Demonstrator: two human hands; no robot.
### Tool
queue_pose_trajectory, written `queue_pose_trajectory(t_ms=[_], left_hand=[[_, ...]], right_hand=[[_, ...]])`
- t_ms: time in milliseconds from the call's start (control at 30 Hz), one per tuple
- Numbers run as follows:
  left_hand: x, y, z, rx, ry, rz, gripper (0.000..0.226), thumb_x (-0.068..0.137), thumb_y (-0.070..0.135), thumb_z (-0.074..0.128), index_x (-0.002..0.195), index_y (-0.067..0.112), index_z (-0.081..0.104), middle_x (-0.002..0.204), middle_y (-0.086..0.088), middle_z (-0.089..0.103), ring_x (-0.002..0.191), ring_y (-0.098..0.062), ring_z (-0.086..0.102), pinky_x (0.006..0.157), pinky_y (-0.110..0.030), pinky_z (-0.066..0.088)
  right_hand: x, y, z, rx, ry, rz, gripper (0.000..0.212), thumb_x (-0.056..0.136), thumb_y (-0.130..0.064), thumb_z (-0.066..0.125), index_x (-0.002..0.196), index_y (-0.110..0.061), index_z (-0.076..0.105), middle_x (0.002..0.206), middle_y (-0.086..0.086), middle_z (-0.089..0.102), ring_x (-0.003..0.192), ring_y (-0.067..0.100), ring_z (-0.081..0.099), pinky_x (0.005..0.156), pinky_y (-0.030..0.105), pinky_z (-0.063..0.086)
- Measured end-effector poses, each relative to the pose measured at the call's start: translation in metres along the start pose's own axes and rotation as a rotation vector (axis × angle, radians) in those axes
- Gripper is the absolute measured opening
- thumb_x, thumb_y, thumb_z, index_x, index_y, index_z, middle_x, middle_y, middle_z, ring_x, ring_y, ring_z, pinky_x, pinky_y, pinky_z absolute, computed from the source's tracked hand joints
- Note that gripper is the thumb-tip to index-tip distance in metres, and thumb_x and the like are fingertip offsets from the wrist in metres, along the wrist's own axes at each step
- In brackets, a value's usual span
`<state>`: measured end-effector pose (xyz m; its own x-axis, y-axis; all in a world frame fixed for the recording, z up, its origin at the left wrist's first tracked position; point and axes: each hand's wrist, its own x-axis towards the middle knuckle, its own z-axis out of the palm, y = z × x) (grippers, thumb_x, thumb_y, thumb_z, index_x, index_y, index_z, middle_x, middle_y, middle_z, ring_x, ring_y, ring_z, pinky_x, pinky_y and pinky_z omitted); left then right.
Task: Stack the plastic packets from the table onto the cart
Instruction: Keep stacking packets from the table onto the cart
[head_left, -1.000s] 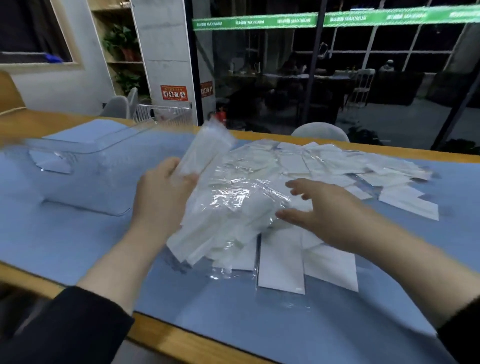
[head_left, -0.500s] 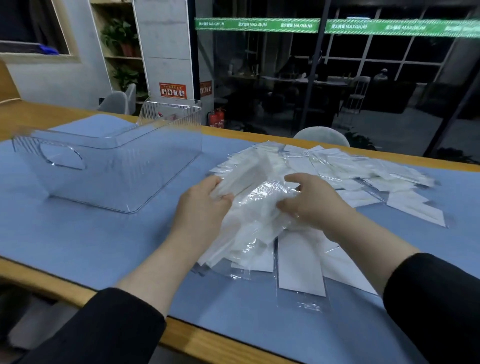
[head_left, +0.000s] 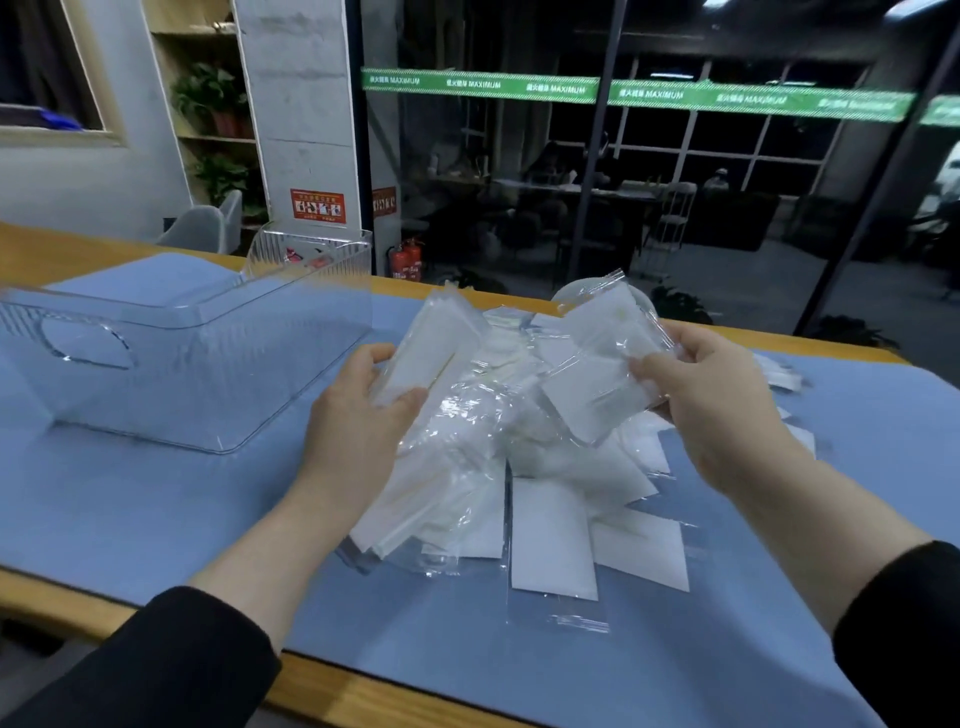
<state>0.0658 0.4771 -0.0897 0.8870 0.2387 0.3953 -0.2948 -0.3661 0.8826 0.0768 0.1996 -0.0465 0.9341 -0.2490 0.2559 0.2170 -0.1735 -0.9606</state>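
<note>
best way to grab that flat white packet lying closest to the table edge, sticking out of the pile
Take the packet by its near end, coming from the table-edge side. That end lies bare on the blue mat, with a clear plastic flap past the white insert to pinch, while its far end is tucked under the pile. Both the left hand and right hand already hold packets.

A heap of white paper-filled clear plastic packets (head_left: 550, 499) lies on the blue mat (head_left: 156, 509) that covers the wooden table (head_left: 62, 249), nearer the table's front edge and right of its middle. The clear plastic bin with cut-out handles (head_left: 197, 358) stands on the mat left of the heap, toward the table's back edge. The left hand (head_left: 358, 431) holds packets at the heap's left side; the right hand (head_left: 722, 410) holds others above its right side. Behind the table's back edge stands a red fire extinguisher (head_left: 408, 260).
</note>
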Motion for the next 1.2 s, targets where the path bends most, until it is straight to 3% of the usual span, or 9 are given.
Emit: queue_pose_trajectory(t_ms=[133,300,367,533,667,767,867,1033,1200], left_hand=[[0.004,0.024,0.012,-0.158,-0.117,-0.024,0.029,0.089,0.018,0.076,0.106,0.037,0.063,0.094,0.011,0.075,0.076,-0.020,0.071,0.070,-0.038,0.054],[-0.007,0.055,0.051,-0.262,-0.315,-0.027,0.028,0.091,0.011,0.073,0.105,0.034,0.065,0.090,0.017,0.075,0.070,-0.001,0.069,0.057,-0.019,0.052],[-0.015,0.062,0.066,-0.262,-0.420,-0.045,0.027,0.093,0.011,0.070,0.103,0.035,0.065,0.087,0.026,0.073,0.067,0.002,0.066,0.059,-0.019,0.052],[-0.030,0.079,0.104,-0.283,-0.581,-0.059,0.016,0.097,0.022,0.064,0.107,0.035,0.069,0.099,0.013,0.075,0.077,-0.009,0.070,0.072,-0.032,0.055],[-0.051,0.093,0.134,-0.238,-0.688,-0.036,0.023,0.087,0.024,0.079,0.105,0.034,0.068,0.094,0.016,0.075,0.070,-0.002,0.069,0.061,-0.025,0.055],[-0.060,0.093,0.153,-0.075,-0.694,0.039,0.033,0.082,0.019,0.079,0.107,0.035,0.066,0.101,0.013,0.073,0.082,-0.008,0.070,0.075,-0.038,0.059],[-0.062,0.093,0.161,0.021,-0.720,0.147,0.032,0.082,0.015,0.074,0.107,0.035,0.069,0.102,0.015,0.072,0.096,-0.005,0.067,0.088,-0.032,0.053],[-0.066,0.092,0.166,0.035,-0.705,0.172,0.040,0.083,0.020,0.074,0.105,0.047,0.056,0.090,0.020,0.067,0.077,-0.007,0.064,0.067,-0.021,0.049],[-0.068,0.091,0.172,-0.008,-0.722,0.193,0.030,0.085,0.014,0.074,0.099,0.038,0.065,0.087,0.013,0.069,0.075,-0.014,0.066,0.059,-0.019,0.049]], right_hand=[[-0.008,-0.012,-0.026,0.151,-0.199,-0.048,0.019,0.092,0.004,0.062,0.100,-0.008,0.075,0.079,0.003,0.072,0.065,0.013,0.064,0.062,0.021,0.051],[-0.018,-0.003,-0.045,0.220,-0.244,-0.002,0.021,0.093,-0.002,0.062,0.111,-0.005,0.073,0.109,0.017,0.074,0.091,0.023,0.068,0.082,0.033,0.055],[-0.023,0.001,-0.053,0.227,-0.203,0.008,0.020,0.094,-0.003,0.061,0.112,-0.004,0.071,0.109,0.014,0.074,0.093,0.021,0.069,0.082,0.031,0.055],[-0.041,0.013,-0.076,0.283,-0.033,0.057,0.015,0.097,-0.005,0.060,0.110,-0.005,0.067,0.099,0.006,0.075,0.086,0.014,0.070,0.084,0.033,0.055],[-0.054,0.023,-0.094,0.304,0.058,0.095,0.013,0.096,-0.007,0.063,0.108,-0.004,0.066,0.091,0.002,0.074,0.084,0.015,0.071,0.091,0.042,0.056],[-0.062,0.026,-0.109,0.273,0.047,0.104,0.013,0.092,-0.014,0.068,0.101,-0.006,0.068,0.088,0.003,0.073,0.081,0.018,0.070,0.090,0.046,0.055],[-0.068,0.028,-0.128,0.215,0.077,0.092,0.024,0.088,-0.029,0.069,0.096,-0.007,0.073,0.090,0.007,0.073,0.080,0.018,0.067,0.089,0.050,0.056],[-0.070,0.031,-0.152,-0.016,0.145,0.002,0.021,0.099,-0.025,0.062,0.083,-0.020,0.074,0.084,0.001,0.074,0.079,0.016,0.067,0.092,0.050,0.054],[-0.062,0.013,-0.179,-0.160,0.375,-0.299,0.022,0.101,-0.022,0.055,0.084,-0.029,0.067,0.081,-0.010,0.068,0.081,0.016,0.063,0.081,0.041,0.051]])
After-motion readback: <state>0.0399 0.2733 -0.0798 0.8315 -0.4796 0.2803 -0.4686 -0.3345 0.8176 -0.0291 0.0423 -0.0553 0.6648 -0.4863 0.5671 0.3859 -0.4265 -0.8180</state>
